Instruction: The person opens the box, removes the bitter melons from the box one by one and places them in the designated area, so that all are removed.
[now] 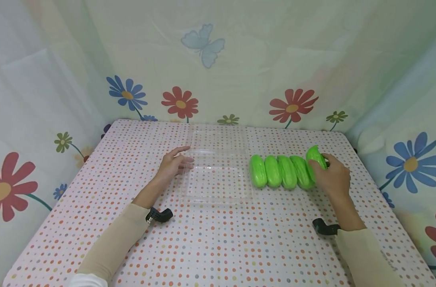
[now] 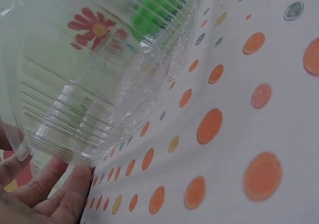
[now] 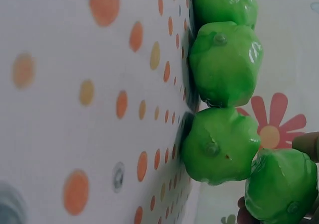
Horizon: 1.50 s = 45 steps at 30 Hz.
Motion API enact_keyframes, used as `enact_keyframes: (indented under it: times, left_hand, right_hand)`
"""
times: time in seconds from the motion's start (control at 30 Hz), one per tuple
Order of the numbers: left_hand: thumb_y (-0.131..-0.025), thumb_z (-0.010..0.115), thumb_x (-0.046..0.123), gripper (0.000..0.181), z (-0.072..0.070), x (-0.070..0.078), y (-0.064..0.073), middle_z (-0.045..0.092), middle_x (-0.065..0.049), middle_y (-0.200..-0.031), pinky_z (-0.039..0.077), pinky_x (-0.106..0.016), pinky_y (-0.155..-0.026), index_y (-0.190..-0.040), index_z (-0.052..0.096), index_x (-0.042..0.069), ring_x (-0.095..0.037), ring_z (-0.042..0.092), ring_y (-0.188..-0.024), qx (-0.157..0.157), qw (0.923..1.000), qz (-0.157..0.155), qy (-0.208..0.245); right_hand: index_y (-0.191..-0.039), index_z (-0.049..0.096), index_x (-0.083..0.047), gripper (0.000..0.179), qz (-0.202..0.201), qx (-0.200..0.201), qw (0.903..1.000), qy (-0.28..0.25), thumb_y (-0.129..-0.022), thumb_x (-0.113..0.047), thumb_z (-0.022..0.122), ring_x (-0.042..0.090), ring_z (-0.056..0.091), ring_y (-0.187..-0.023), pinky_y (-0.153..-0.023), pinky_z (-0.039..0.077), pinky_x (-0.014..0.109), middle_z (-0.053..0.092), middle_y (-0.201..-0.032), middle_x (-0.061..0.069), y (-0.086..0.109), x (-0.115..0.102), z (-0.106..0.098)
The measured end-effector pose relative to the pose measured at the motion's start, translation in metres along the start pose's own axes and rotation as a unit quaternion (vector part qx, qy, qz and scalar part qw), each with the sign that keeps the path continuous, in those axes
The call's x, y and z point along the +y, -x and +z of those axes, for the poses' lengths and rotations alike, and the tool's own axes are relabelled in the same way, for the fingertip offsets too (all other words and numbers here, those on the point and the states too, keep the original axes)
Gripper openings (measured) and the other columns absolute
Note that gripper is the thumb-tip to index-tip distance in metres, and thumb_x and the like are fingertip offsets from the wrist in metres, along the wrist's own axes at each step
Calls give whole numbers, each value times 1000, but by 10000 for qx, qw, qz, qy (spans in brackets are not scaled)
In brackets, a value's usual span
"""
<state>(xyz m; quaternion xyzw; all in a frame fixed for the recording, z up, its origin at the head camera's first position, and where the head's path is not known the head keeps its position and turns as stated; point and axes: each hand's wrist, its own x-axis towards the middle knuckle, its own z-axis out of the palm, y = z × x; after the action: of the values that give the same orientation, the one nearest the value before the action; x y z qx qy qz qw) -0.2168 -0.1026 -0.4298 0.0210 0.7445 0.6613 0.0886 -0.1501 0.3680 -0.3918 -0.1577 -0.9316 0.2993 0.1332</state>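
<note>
My right hand (image 1: 334,175) grips a bright green, ridged gourd (image 1: 315,159) between thumb and fingers, tilted and raised at the right end of a row. In the right wrist view this held gourd (image 3: 281,184) touches or nearly touches its neighbour (image 3: 219,147). Several like gourds (image 1: 273,171) lie side by side on the table. Left of them lies an unfolded clear plastic clamshell container (image 1: 218,200). At its left side my left hand (image 1: 173,165) rests with relaxed fingers touching the wall; the left wrist view shows the fingertips (image 2: 75,184) by the container's corner.
A dotted cloth covers the table (image 1: 218,247). Flower-printed curtains (image 1: 239,52) rise behind it and along both sides. A black wrist camera (image 1: 160,215) sits on the left wrist, another (image 1: 325,228) on the right.
</note>
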Motion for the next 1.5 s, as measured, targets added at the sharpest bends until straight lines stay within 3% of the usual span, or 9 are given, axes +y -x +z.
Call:
enact_keyframes:
  times: [0.27,0.53,0.77,0.93,1.13,1.37,1.5]
  left_hand:
    - [-103,42,15,47,-1,0,-1,69,-18,-126,59,-36,-87,-148,52,20,-31,72,-104,-35,10000,14,-51]
    - [-102,42,13,48,0,2,2,68,-21,-127,58,-38,-89,-148,53,20,-34,71,-107,-27,10000,-57,-6]
    - [-102,43,14,48,-1,-3,-1,68,-20,-127,57,-41,-92,-148,53,22,-36,70,-108,-8,10000,-33,-5]
    - [-102,44,15,47,-1,-3,-2,69,-18,-126,58,-35,-86,-147,54,23,-32,72,-104,6,10000,-49,-53]
    - [-102,45,15,46,0,-1,0,70,-18,-125,59,-32,-82,-147,54,21,-29,73,-101,32,10000,-9,-42]
    - [-103,47,16,45,0,0,-1,71,-17,-124,59,-32,-82,-148,53,20,-29,73,-101,25,9999,50,-98]
    - [-103,47,16,46,0,-1,-1,70,-18,-125,59,-31,-81,-149,52,19,-28,73,-100,11,10000,53,-73]
  right_hand:
    - [-148,45,5,72,100,-189,9996,200,-101,-48,49,48,59,-105,-70,47,50,59,-127,36,-3,5,-1]
    - [-150,40,8,74,254,-401,9988,113,-102,-47,48,51,54,-114,-82,47,61,52,-134,40,-10,12,-3]
    - [-150,40,9,73,497,-591,9970,-68,-103,-47,42,47,54,-109,-72,47,44,53,-132,39,-15,16,-4]
    - [-151,39,9,74,651,-685,9949,-345,-104,-48,39,43,55,-109,-70,45,35,53,-132,38,-16,20,-1]
    - [-152,38,6,72,793,-724,9925,-577,-105,-49,36,42,51,-117,-79,48,43,48,-142,36,-17,23,1]
    - [-149,44,7,72,877,-946,9873,-930,-105,-50,35,26,48,-98,-71,41,34,53,-128,26,-20,30,3]
    - [-148,45,7,74,933,-1044,9860,-905,-105,-51,34,24,48,-95,-70,41,33,54,-123,24,-20,31,7]
